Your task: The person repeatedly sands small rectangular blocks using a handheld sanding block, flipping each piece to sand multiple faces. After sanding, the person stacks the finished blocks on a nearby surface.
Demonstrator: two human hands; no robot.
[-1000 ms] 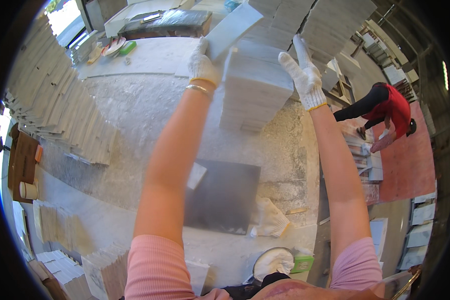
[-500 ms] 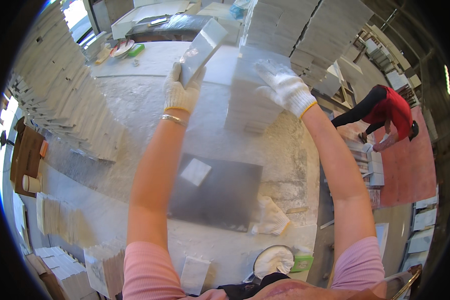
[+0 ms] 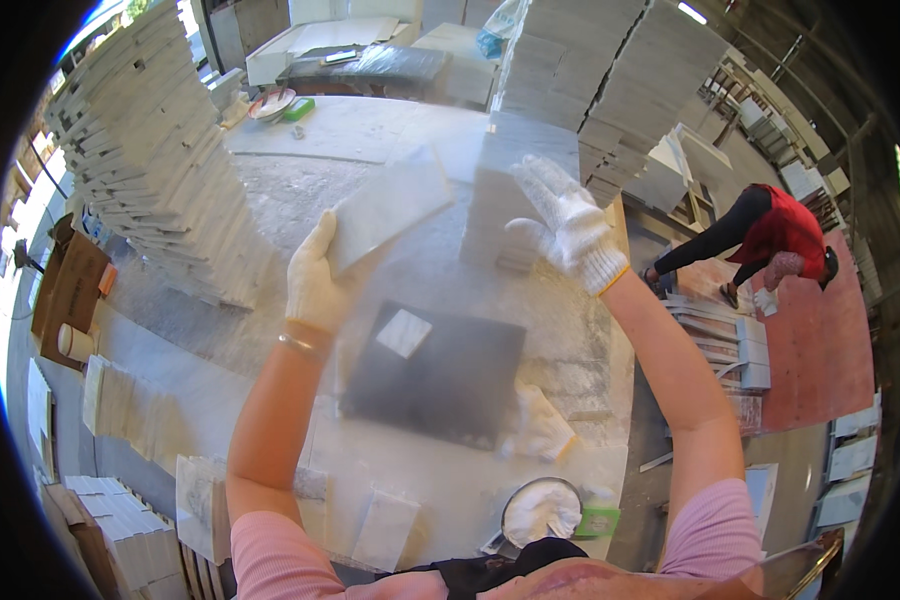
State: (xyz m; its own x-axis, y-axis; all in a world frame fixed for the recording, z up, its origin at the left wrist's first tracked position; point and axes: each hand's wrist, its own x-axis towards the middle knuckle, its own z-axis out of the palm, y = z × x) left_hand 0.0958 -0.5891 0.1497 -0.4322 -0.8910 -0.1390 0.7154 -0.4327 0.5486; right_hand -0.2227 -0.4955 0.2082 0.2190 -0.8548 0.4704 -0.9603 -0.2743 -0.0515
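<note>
Behind the flat, pale grey-white rectangular stone tile (image 3: 395, 207), most fingers of your white-gloved left hand (image 3: 313, 278) are hidden, and blur softens that hand's edge. The tile is raised above the pale work table (image 3: 410, 475), its long axis slanting from your grip up and rightward, away from you. Your left hand closes on its near end, while your white-gloved right hand (image 3: 570, 228) is empty, fingers extended and thumb apart.
</note>
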